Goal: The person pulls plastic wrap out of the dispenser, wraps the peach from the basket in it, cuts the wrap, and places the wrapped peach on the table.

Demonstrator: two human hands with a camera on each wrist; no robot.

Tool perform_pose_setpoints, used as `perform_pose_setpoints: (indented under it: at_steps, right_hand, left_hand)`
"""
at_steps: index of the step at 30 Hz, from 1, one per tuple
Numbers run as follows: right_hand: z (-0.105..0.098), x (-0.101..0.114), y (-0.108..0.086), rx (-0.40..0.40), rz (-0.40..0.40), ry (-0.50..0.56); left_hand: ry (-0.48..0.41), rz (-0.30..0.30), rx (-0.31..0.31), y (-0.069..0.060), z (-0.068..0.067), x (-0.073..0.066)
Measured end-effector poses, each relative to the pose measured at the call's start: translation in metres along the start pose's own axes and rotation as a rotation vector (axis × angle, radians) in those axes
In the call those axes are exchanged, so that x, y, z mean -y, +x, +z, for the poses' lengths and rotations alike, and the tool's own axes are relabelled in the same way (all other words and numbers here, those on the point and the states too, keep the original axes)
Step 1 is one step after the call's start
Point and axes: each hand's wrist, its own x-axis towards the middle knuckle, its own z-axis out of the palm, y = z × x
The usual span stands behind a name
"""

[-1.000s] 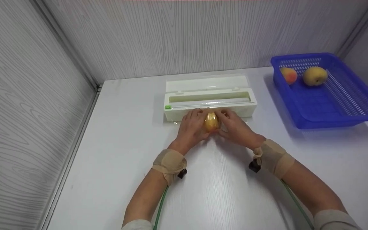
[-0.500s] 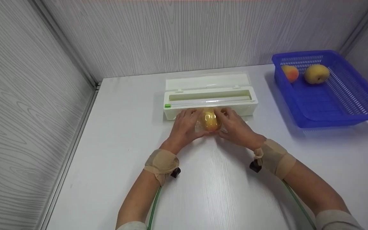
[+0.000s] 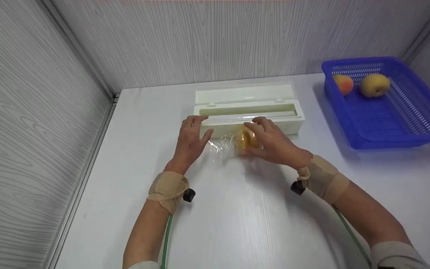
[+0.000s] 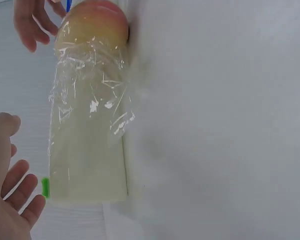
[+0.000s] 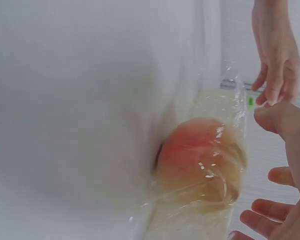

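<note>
A yellow-and-red peach (image 5: 195, 160) sits against the front of the white cling film dispenser (image 4: 90, 170), with clear cling film (image 4: 92, 95) over it. In the head view, loose film spreads left from the peach. My left hand (image 3: 189, 140) is apart from the peach at the dispenser's left end, thumb and fingers spread, holding nothing. My right hand (image 3: 274, 144) hovers by the peach's right side with loosely bent fingers. In the right wrist view those fingers stand apart from the fruit.
The dispenser's lid (image 3: 245, 94) is raised at the back, and a film roll (image 3: 252, 116) lies inside. At the right stands a blue plastic basket (image 3: 379, 125) holding a peach (image 3: 343, 84) and a yellow round fruit (image 3: 374, 85). A patterned panel rises behind the white table.
My left hand has let go of the wrapped peach and moved left, its fingers spreading. Film now shows loose left of the peach. My right hand has stayed close beside it, its fingers loosening.
</note>
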Motion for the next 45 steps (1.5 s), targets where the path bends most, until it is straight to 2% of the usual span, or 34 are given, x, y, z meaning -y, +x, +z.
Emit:
perform_pose_setpoints:
  at_steps: [3, 9, 13, 16, 18, 23, 28, 30, 36, 42, 45]
  right_hand:
    - [-0.002, 0.004, 0.008, 0.02, 0.012, 0.006]
    - [-0.002, 0.015, 0.029, -0.006, -0.017, 0.049]
    - [0.003, 0.025, 0.049, -0.038, -0.045, 0.11]
    - [0.01, 0.033, 0.066, -0.059, -0.08, 0.125]
    - [0.016, 0.038, 0.078, -0.064, -0.08, 0.125]
    - [0.031, 0.05, 0.108, -0.026, 0.02, 0.161]
    - [0.046, 0.056, 0.128, 0.039, 0.114, 0.202]
    - [0.051, 0.056, 0.132, 0.038, 0.13, 0.204]
    - [0.063, 0.056, 0.141, 0.021, 0.162, 0.17]
    - [0.067, 0.057, 0.145, 0.025, 0.211, 0.153]
    - [0.07, 0.058, 0.147, 0.02, 0.253, 0.139]
  left_hand:
    - [0.01, -0.043, -0.002, -0.003, -0.004, 0.009]
    - [-0.005, -0.117, -0.014, -0.001, -0.008, 0.021]
    - [-0.12, -0.184, 0.056, 0.006, -0.008, 0.025]
    - [-0.245, -0.252, 0.128, 0.01, -0.007, 0.027]
    - [-0.294, -0.272, 0.162, 0.013, -0.006, 0.028]
    - [-0.276, -0.25, 0.19, 0.021, -0.003, 0.031]
    - [-0.243, -0.301, 0.207, 0.026, -0.005, 0.034]
    - [-0.224, -0.305, 0.212, 0.028, -0.006, 0.035]
    - [-0.169, -0.262, 0.223, 0.031, -0.009, 0.034]
    - [-0.111, -0.225, 0.206, 0.032, -0.009, 0.03]
    - [-0.094, -0.232, 0.203, 0.032, -0.009, 0.03]
